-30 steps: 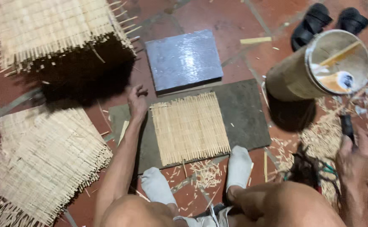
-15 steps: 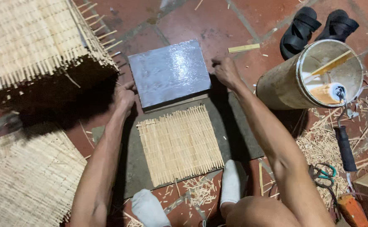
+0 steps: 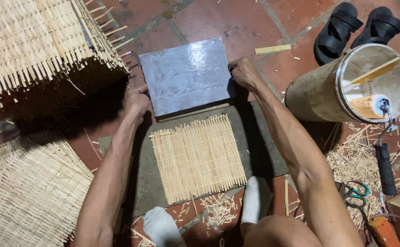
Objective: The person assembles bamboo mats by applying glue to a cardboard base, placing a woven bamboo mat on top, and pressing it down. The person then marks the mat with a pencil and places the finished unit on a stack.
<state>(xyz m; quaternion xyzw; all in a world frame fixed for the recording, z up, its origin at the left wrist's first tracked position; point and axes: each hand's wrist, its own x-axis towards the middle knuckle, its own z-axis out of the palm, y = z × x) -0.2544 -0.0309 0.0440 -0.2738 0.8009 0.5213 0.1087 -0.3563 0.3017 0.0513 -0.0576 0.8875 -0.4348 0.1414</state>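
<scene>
Both hands now hold the grey flat board point(image 3: 186, 75), which lies on the red tiled floor point(image 3: 209, 18) just beyond the far edge of the dark mat point(image 3: 259, 142). The left hand point(image 3: 136, 101) grips the board at its near left corner, with the fingers closed on the edge. The right hand point(image 3: 243, 73) holds the right edge of the board, the fingers curled around it.

One second ago only the left hand was near the mat and the right hand was low at the right side, among the tools. Half a second ago the right hand had already come to the board. So the change is that the two hands moved away from the woven bamboo piece point(image 3: 199, 158) and took the board from both sides. The board itself seems to lie in almost the same place as before, its near edge touching or slightly over the far edge of the mat; I cannot tell if it is lifted.

The woven bamboo piece lies flat in the middle of the mat, between the two forearms, and nobody touches it. At the near edge of the mat are two feet in white socks point(image 3: 255, 201). To the right stands a round container point(image 3: 346, 87) with a paint roller point(image 3: 369, 105) inside, and scissors point(image 3: 355, 194) lie on the floor near it. On the left are stacks of woven bamboo mats point(image 3: 35, 41).
</scene>
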